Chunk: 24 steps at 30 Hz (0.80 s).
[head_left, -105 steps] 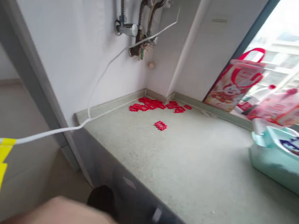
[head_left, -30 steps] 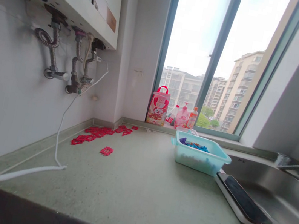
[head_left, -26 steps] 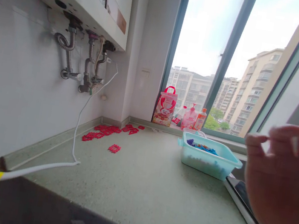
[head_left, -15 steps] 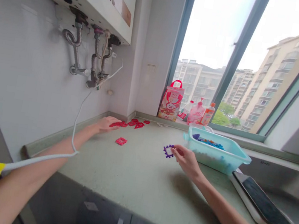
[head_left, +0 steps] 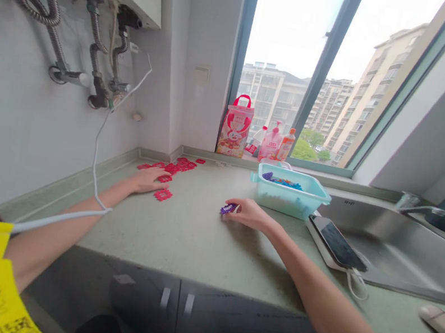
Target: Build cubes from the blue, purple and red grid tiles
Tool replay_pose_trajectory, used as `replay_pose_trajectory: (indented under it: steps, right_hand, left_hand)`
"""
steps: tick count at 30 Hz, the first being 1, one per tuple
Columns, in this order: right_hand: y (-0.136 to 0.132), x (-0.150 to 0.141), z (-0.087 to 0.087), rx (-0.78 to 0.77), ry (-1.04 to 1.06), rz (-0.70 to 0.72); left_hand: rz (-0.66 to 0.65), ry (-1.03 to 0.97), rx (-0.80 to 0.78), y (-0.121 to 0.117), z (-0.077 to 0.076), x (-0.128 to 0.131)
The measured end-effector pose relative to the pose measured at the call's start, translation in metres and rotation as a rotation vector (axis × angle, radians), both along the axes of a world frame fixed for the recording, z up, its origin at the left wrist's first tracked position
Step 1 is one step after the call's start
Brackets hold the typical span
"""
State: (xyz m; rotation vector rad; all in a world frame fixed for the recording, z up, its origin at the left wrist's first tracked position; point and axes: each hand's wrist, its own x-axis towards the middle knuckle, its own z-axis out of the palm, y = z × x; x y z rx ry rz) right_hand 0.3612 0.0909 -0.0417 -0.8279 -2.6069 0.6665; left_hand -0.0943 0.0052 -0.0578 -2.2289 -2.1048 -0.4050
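My left hand [head_left: 147, 180] lies low over the counter with its fingers stretched out, touching the edge of a scattered group of red plastic building pieces [head_left: 182, 165]. One red square piece [head_left: 163, 195] lies apart, just in front of its fingertips. In my right hand [head_left: 252, 214], thumb and fingers pinch a purple notched building piece [head_left: 227, 209], held tilted just above or at the counter; I cannot tell whether it touches. Right behind this hand stands a light-blue plastic tub [head_left: 284, 204] with blue, purple and orange pieces [head_left: 282, 181] inside.
A phone [head_left: 337, 242] on a white block lies beside the steel sink [head_left: 397, 247]. White pieces [head_left: 223, 164] sit near the back ledge. A pink-and-red bag [head_left: 235, 131] and several bottles [head_left: 271, 143] stand at the window. A white cable [head_left: 94, 179] crosses my left forearm.
The view has swung right, showing more of the sink. My left hand has come nearer, uncovering red pieces behind it. The purple piece in my right hand has tilted from face-on to nearly edge-on.
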Motion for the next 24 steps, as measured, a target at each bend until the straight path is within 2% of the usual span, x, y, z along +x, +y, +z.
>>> replay_pose_trajectory:
  steps: [4, 7, 10, 13, 15, 17, 19, 21, 23, 24]
  right_hand:
    - [0.009, 0.004, -0.006, 0.168, -0.003, 0.050]
    - [0.017, 0.008, -0.010, 0.279, -0.040, 0.036]
    - [0.021, 0.012, -0.011, 0.310, -0.041, 0.025]
    - [0.022, 0.013, -0.012, 0.305, -0.016, 0.027]
    - [0.021, 0.012, -0.014, 0.310, -0.027, 0.044]
    - [0.020, 0.012, -0.014, 0.311, -0.038, 0.072]
    - [0.018, 0.012, -0.014, 0.300, -0.034, 0.098]
    - [0.015, 0.014, -0.011, 0.280, -0.021, 0.113]
    - [0.011, 0.016, -0.008, 0.259, -0.023, 0.119]
    - [0.009, 0.016, -0.006, 0.250, -0.031, 0.121]
  left_hand:
    - [-0.047, 0.020, -0.017, 0.005, 0.001, 0.043]
    - [-0.075, 0.037, -0.031, 0.015, 0.002, 0.082]
    - [-0.119, 0.024, -0.058, 0.023, 0.002, 0.117]
    - [-0.152, -0.057, -0.087, 0.026, 0.007, 0.134]
    - [-0.167, -0.132, -0.042, 0.027, 0.014, 0.128]
    - [-0.108, -0.167, 0.080, 0.026, 0.020, 0.105]
    - [0.048, -0.141, 0.207, 0.024, 0.022, 0.070]
    - [0.238, -0.089, 0.229, 0.021, 0.017, 0.031]
    - [0.446, -0.009, 0.122, 0.017, 0.008, -0.002]
    - [0.502, 0.008, 0.061, 0.016, 0.003, -0.015]
